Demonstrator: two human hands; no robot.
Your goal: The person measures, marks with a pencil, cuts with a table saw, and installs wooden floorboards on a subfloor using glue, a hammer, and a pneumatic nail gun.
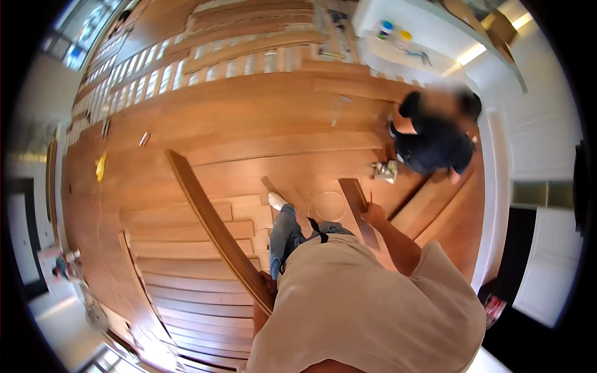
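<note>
My left hand (pixel 268 283) is closed round the near end of a long wooden floorboard (pixel 214 227), which slants forward and left past my leg. Part of that hand is hidden by the board and my shirt. In my right hand (pixel 374 215) is a shorter piece of floorboard (pixel 354 196), held at its edge. A thin red pencil (pixel 371 196) sticks up from the same hand. Below, between the two boards, a thin pale loop (pixel 328 206) lies on the wooden floor (pixel 280 118).
A co-worker in dark clothes (pixel 435 133) crouches at the right, beside a metal power tool (pixel 385 171). Stacked floorboards (pixel 196 267) lie at left. Ahead, open floor battens (pixel 161 78) adjoin laid boards. A yellow item (pixel 101 166) and a small tube (pixel 144 139) rest on the floor.
</note>
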